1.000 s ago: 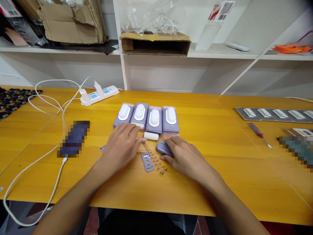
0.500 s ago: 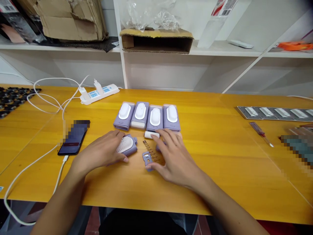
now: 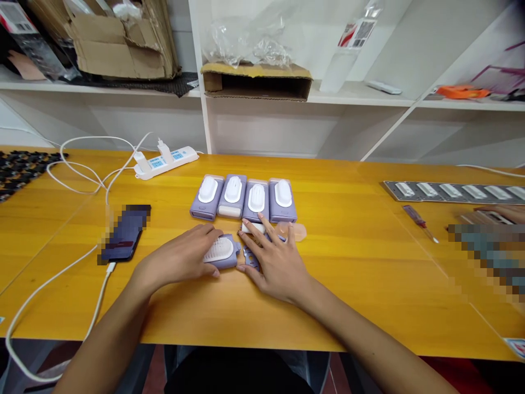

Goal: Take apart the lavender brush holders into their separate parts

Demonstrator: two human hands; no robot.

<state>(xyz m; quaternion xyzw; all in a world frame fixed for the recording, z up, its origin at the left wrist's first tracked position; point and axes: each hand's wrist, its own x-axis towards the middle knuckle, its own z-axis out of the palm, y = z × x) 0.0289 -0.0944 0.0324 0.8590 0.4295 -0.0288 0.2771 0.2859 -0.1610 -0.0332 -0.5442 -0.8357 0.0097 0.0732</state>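
Observation:
My left hand (image 3: 180, 254) grips the left end of a purple case with a white bristled oval (image 3: 223, 250), thumb at its front edge and fingers behind. My right hand (image 3: 274, 254) lies palm down with fingers spread over loose parts. Beside its thumb a small purple plate with holes (image 3: 250, 258) shows partly. A white cylinder (image 3: 253, 226) lies partly under its fingers, and a translucent pinkish piece (image 3: 298, 232) pokes out to the right. The coil spring is almost wholly hidden under this hand. Behind stands a row of similar purple cases (image 3: 283, 205) with white ovals.
A phone (image 3: 125, 235) on a white cable lies left, before a power strip (image 3: 166, 163). On the right are a screwdriver (image 3: 420, 222), a long strip of white ovals (image 3: 451, 191) and another person's hand (image 3: 502, 214). Shelves with a cardboard box (image 3: 256, 82) stand behind.
My right hand has moved left and spread over the spring and purple plate, close to the case. The pinkish piece is more exposed. The gripped case sits slightly further right, with my left hand.

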